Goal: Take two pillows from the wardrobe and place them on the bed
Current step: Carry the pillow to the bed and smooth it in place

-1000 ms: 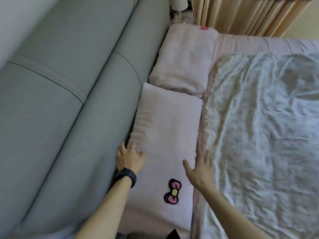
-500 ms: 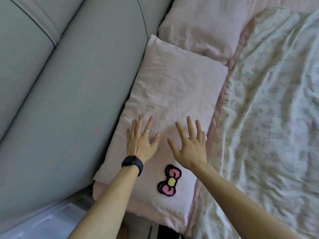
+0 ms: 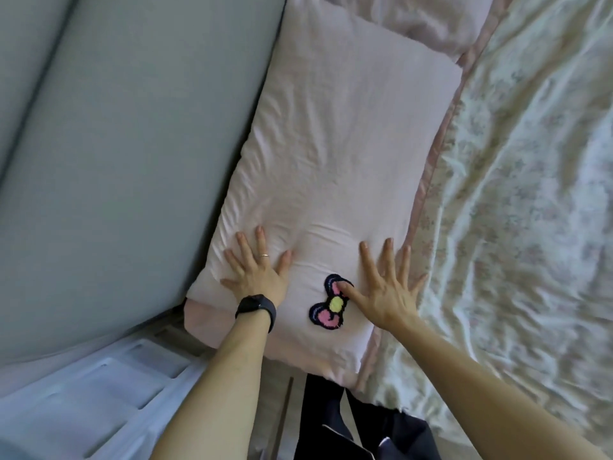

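Observation:
A pale pink pillow [image 3: 335, 154] with a pink-and-black bow patch [image 3: 328, 305] lies flat at the head of the bed, next to the grey headboard. My left hand [image 3: 257, 272], with a ring and a black wrist band, lies palm down on the pillow's near left part, fingers spread. Fingers spread too, my right hand [image 3: 386, 287] presses flat on the near right part, its thumb touching the bow. A second pink pillow [image 3: 418, 18] lies beyond the first, mostly cut off at the top edge.
The padded grey headboard [image 3: 126, 154] fills the left side. A crumpled white floral blanket [image 3: 530, 210] covers the bed on the right. A white plastic box [image 3: 96, 386] stands at the lower left, and dark clothing [image 3: 365, 423] shows below the bed's edge.
The view has dropped lower and closer to the near pillow. Both hands have spread apart and settled flat on it; the right thumb now touches the bow.

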Demonstrator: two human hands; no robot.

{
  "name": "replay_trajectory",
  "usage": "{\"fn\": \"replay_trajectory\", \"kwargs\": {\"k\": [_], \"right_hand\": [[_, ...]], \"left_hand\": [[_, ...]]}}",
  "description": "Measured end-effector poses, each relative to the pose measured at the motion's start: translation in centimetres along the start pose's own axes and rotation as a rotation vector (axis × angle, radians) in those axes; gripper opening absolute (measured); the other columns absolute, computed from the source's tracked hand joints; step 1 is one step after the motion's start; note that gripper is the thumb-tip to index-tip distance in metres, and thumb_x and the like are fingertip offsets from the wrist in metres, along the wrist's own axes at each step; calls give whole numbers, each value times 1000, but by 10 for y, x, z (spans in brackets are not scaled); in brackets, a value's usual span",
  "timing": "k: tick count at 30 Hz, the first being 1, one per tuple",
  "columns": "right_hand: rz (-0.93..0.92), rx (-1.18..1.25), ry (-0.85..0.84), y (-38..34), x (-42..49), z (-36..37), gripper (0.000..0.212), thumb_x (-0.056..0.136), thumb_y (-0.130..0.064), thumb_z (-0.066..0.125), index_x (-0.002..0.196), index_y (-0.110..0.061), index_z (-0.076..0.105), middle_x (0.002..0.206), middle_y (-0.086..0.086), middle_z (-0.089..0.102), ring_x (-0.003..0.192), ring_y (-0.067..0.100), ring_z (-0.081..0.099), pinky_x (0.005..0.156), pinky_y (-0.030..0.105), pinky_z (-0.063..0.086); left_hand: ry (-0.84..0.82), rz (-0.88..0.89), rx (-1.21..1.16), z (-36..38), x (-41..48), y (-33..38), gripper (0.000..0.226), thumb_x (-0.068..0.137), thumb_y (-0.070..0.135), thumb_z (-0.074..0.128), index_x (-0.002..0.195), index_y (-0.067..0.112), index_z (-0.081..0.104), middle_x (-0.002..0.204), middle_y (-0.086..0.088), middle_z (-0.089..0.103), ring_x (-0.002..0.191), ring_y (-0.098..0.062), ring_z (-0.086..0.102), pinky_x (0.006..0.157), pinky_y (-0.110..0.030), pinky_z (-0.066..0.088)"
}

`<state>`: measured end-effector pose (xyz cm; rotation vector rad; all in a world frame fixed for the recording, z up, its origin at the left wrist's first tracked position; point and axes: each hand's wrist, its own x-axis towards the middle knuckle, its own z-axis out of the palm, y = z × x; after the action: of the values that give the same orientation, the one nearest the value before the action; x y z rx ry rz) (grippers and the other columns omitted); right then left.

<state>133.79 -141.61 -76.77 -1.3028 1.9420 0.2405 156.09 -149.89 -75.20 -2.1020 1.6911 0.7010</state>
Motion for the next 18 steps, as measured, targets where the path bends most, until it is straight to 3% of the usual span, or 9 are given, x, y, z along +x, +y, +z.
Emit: {"fn": "replay_trajectory", "kwargs": {"k": [2, 5, 7, 9, 12, 16, 18], "right_hand": [[22, -62, -87, 4, -18, -15, 88, 82, -94, 18, 150, -57, -23, 159, -6, -37, 147, 31, -40, 107, 68, -24], [6, -87, -152, 10, -52, -43, 71, 98, -63, 38, 160, -42, 10, 172, 3, -9, 155, 30, -23, 122, 67, -6], [38, -5, -142, 15, -82, -65, 59, 101, -55, 39, 156, -36, 31, 172, 2, 12, 158, 28, -11, 125, 61, 3], [92, 78, -86, 22, -119, -88, 53, 102, -53, 38, 152, -37, 41, 168, -1, 25, 159, 27, -4, 125, 58, 8], [145, 186, 108, 38, -174, -118, 47, 103, -51, 43, 146, -35, 51, 160, -5, 43, 158, 27, 9, 126, 47, 16], [241, 344, 417, 68, -256, -143, 41, 102, -46, 51, 137, -29, 62, 149, -6, 56, 153, 25, 26, 123, 35, 19], [314, 440, 544, 84, -297, -145, 39, 101, -45, 53, 135, -30, 64, 145, -8, 59, 152, 23, 28, 122, 32, 20]], "left_hand": [[-115, -49, 46, -15, -16, 19, 75, 102, 55, 28, 158, 23, -11, 166, -18, -9, 149, -49, 5, 106, -68, 35], [-324, 37, 164, -42, -44, 45, 77, 103, 43, 39, 158, 10, -3, 162, -29, 3, 144, -48, 23, 109, -55, 38], [-420, 177, 223, -60, -64, 61, 68, 99, 40, 47, 155, 9, 23, 153, -24, 34, 133, -41, 44, 105, -49, 45], [-483, 324, 257, -77, -87, 80, 46, 97, 35, 47, 136, 12, 51, 134, -17, 57, 119, -37, 56, 99, -45, 50], [-467, 517, 322, -99, -127, 117, 41, 99, 31, 42, 131, 12, 56, 130, -14, 61, 117, -34, 57, 96, -41, 50], [-294, 854, 344, -117, -191, 178, 41, 100, 33, 38, 128, 14, 60, 126, -10, 64, 116, -34, 56, 90, -41, 48], [-237, 1023, 320, -123, -228, 205, 41, 99, 33, 39, 130, 17, 61, 129, -5, 64, 121, -29, 55, 94, -39, 47]]}}
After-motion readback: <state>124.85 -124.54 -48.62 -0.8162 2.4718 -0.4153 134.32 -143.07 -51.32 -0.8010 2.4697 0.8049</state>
